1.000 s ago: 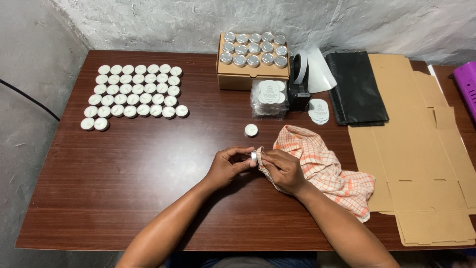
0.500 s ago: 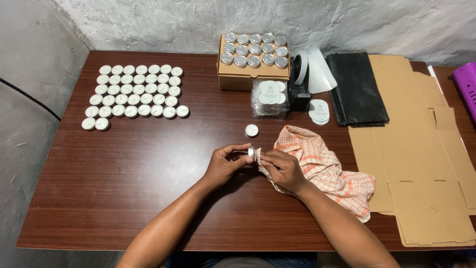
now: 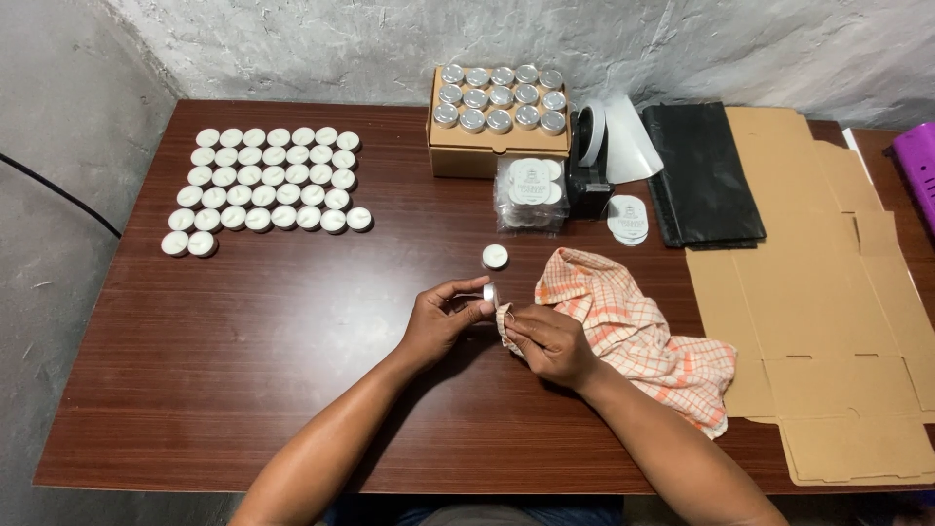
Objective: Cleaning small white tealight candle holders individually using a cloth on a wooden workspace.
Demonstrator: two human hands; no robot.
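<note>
My left hand [image 3: 443, 317] holds a small round silver-rimmed tin [image 3: 490, 294] on edge between thumb and fingers, just above the table. My right hand [image 3: 547, 341] grips a corner of an orange and white checked cloth [image 3: 633, 331] and presses it against the tin's side. The rest of the cloth lies bunched on the table to the right. One small white round tin [image 3: 495, 256] sits on the table just beyond my hands.
Several white round tins [image 3: 265, 185] stand in rows at the far left. A cardboard box [image 3: 497, 146] topped with silver tins sits at the back, with a clear packet of round labels [image 3: 531, 190], a tape dispenser [image 3: 589, 161], black bags [image 3: 701, 175] and flat cardboard [image 3: 828, 292] to the right.
The tin has turned slightly in my left hand's fingers and the cloth corner has shifted against it. Both hands stay in the same place.
</note>
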